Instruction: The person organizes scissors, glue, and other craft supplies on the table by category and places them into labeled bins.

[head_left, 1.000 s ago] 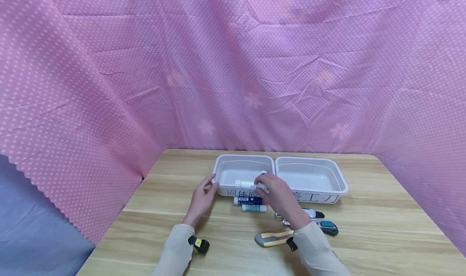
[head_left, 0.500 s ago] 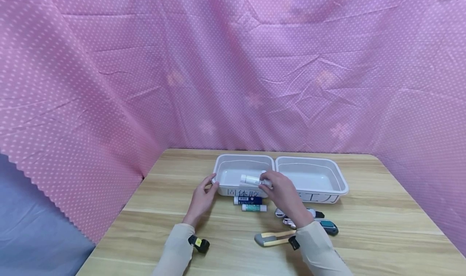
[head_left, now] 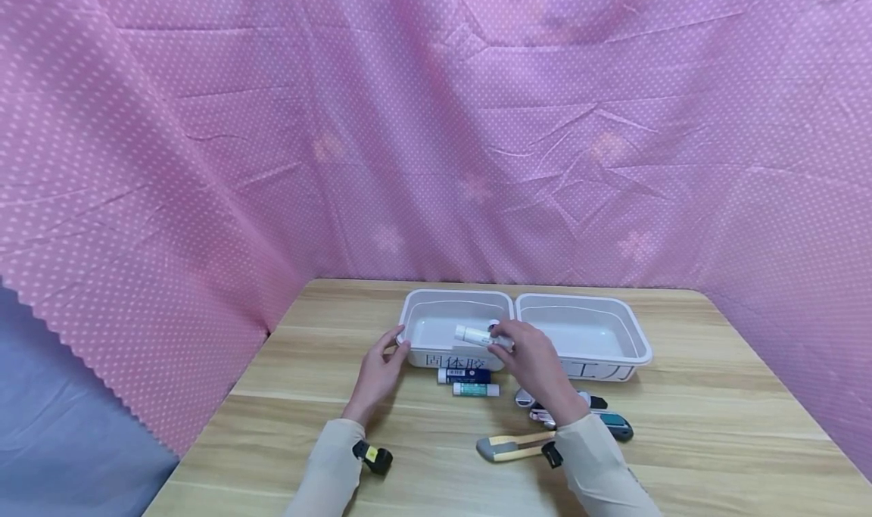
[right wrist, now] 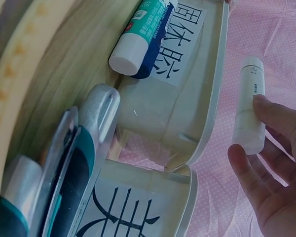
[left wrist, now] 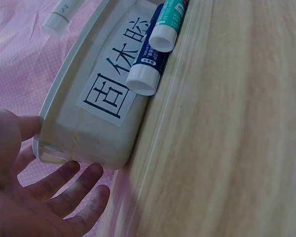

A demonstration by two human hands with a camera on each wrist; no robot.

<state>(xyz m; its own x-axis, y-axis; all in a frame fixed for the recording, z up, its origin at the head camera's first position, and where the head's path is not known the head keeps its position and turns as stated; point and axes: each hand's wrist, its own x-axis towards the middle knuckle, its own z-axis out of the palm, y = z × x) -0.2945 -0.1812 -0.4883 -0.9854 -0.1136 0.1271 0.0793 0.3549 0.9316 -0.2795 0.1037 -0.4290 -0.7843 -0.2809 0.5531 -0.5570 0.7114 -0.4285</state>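
Note:
My right hand [head_left: 534, 354] pinches a white glue stick [head_left: 474, 336] between thumb and fingers, over the front right part of the left bin [head_left: 455, 296]. The right wrist view shows the white glue stick [right wrist: 249, 106] clear of the bin's rim. My left hand [head_left: 377, 373] grips the left bin's front left corner, thumb on the rim. In front of that bin lie a dark blue glue stick [head_left: 465, 376] and a green one [head_left: 475, 390], both with white caps. A small white end [head_left: 493, 324] shows inside the bin, the rest hidden by my right hand.
A second white bin [head_left: 616, 303] adjoins on the right, with a black-lettered label on its front. Several utility knives lie under and beside my right forearm: a yellow and grey one [head_left: 504, 448], a teal and black one [head_left: 613, 424] and one with a black end [head_left: 598, 403].
My right hand has drawn the white glue stick slightly to the right and back, over the bin's front rim. The left hand stays at the bin's corner.

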